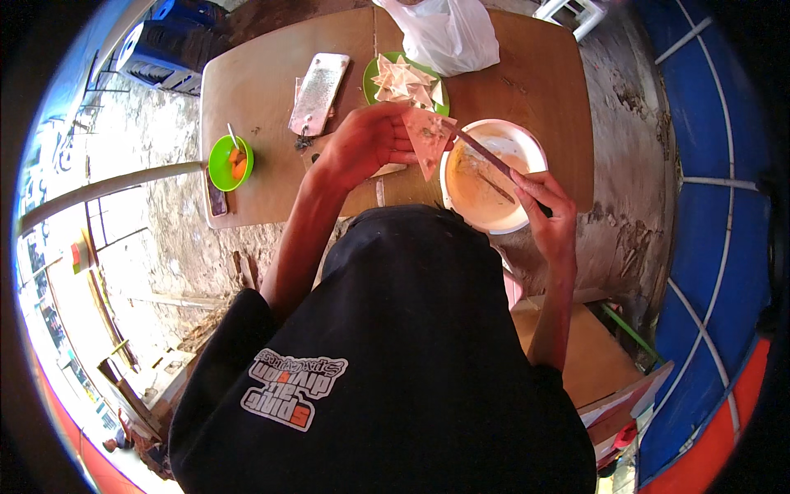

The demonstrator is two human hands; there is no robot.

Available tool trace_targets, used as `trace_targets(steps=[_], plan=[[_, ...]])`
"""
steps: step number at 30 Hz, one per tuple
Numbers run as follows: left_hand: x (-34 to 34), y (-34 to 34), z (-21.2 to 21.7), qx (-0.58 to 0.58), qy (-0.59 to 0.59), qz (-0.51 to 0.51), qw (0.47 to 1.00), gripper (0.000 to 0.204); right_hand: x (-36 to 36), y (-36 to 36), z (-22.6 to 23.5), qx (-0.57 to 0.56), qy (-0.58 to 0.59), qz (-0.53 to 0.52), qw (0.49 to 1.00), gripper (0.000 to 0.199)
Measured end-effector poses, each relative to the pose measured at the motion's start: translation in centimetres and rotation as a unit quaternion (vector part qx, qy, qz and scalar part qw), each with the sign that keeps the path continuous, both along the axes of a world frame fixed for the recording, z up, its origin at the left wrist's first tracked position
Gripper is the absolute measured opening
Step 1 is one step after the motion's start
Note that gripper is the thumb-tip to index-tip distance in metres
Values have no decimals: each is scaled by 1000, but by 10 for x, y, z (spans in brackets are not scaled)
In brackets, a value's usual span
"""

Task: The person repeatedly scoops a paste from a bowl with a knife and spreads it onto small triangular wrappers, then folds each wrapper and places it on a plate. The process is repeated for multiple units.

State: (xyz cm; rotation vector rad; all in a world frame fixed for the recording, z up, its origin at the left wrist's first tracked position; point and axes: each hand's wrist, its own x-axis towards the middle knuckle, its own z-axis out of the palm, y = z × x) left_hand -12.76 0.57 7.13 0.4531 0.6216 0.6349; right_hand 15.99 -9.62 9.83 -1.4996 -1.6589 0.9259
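Observation:
My left hand [366,146], palm turned up, has its fingertips closed on a pale triangular piece [429,142] with bits of paste on its face. My right hand [546,206] grips a long, flat brown knife-like blade [485,152] by its dark end; the tip touches or nearly touches the triangle's upper right side. Below the blade stands a wide white bowl [533,148] smeared with orange-tan paste. A dark streak lies across that paste, and whether it is a shadow or a tool I cannot tell. Beyond my left hand, a green plate [369,78] bears several pale triangular pieces [403,80].
A white plastic bag [451,34] stands at the table's far side. Left of the plate lies a grey, speckled flat slab [321,92]. A green bowl [218,171] with orange pieces and a spoon sits near the table's [271,177] left edge, beside a dark phone-like object [216,198].

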Motion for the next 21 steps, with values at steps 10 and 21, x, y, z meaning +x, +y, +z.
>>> trace_targets(steps=[10,21], plan=[[-3,-2,6,-43,-33,4,999,38,5,-9,1,63,-104,-23,992,28],[3,-2,4,12,-3,3,1000,41,-6,-8,15,153,-159,-17,975,38]])
